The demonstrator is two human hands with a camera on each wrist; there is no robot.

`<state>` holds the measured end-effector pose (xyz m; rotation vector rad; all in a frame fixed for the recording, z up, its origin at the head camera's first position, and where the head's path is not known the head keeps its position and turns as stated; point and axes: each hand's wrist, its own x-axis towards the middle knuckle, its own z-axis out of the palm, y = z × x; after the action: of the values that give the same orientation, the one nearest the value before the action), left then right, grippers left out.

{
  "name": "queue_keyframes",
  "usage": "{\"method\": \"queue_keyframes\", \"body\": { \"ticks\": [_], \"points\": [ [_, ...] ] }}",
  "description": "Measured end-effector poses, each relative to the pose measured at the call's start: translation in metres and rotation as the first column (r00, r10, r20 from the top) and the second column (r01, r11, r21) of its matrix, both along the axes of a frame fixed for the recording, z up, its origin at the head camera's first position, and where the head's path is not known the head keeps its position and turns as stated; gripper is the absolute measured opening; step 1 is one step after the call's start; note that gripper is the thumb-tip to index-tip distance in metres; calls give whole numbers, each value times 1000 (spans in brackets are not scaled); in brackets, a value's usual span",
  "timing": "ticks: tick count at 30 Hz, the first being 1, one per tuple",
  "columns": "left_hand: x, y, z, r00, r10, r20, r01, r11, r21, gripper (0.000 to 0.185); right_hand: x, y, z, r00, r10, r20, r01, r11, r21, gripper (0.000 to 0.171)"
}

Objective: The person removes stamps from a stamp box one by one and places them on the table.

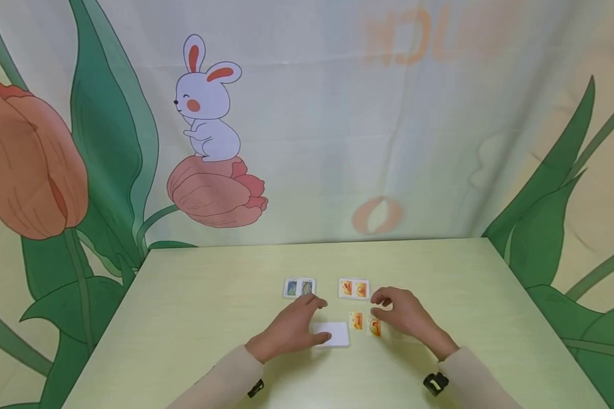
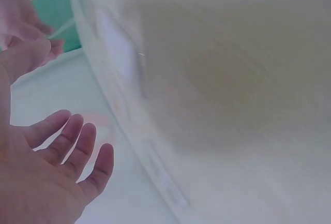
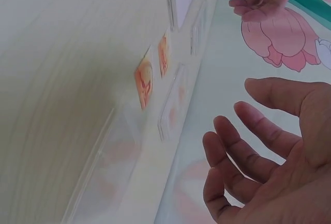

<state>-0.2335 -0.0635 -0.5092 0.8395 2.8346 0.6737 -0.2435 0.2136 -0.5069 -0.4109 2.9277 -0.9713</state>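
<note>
Pale green table (image 1: 194, 318) before a bunny-and-tulip backdrop (image 1: 207, 102) carries small cards at lower centre, where the left hand (image 1: 291, 326) and right hand (image 1: 406, 315) hover relaxed, empty, flanking the white card (image 1: 337, 335).

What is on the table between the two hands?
In the head view, a white card by the left hand and two small orange cards by the right hand lie between them.
</note>
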Motion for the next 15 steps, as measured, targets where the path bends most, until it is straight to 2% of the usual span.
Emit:
{"method": "queue_keyframes", "body": {
  "ticks": [6,15],
  "points": [
    [3,14,9,999,-10,-37,11,999,32,63,7,12,8,1000,-18,-17,18,1000,-11,17],
    [6,42,20,996,-23,-81,27,999,41,65,20,35,8,998,-49,-45,49,999,-3,21]
  ]
}}
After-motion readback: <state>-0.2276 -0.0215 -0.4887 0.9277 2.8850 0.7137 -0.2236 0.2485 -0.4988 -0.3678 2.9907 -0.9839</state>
